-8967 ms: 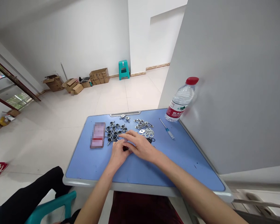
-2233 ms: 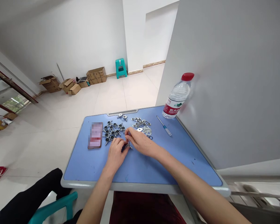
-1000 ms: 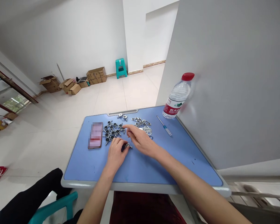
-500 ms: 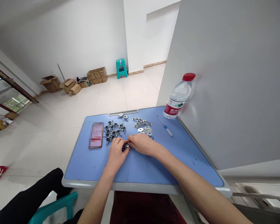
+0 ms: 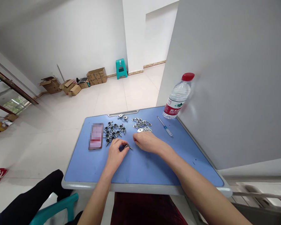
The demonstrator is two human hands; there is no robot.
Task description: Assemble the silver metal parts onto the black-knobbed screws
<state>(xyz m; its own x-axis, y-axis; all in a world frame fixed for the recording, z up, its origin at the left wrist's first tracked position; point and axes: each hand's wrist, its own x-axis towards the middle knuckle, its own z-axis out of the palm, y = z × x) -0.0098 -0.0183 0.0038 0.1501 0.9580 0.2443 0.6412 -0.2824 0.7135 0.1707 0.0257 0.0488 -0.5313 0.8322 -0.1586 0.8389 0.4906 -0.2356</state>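
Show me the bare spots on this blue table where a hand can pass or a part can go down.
Bare: the table's near strip below both hands, the right side beyond the screwdriver, and the left edge beside the phone. Crowded: the far middle, where the black-headed parts and metal plates lie by the left hand and right hand.

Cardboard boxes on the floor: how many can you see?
About 5, some may be hidden: the large box by the far wall, three smaller ones left of it, and one farthest left.

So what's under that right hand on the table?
The right hand covers part of the flat metal plates; a few stick out behind its knuckles. Anything beneath the palm itself is hidden.
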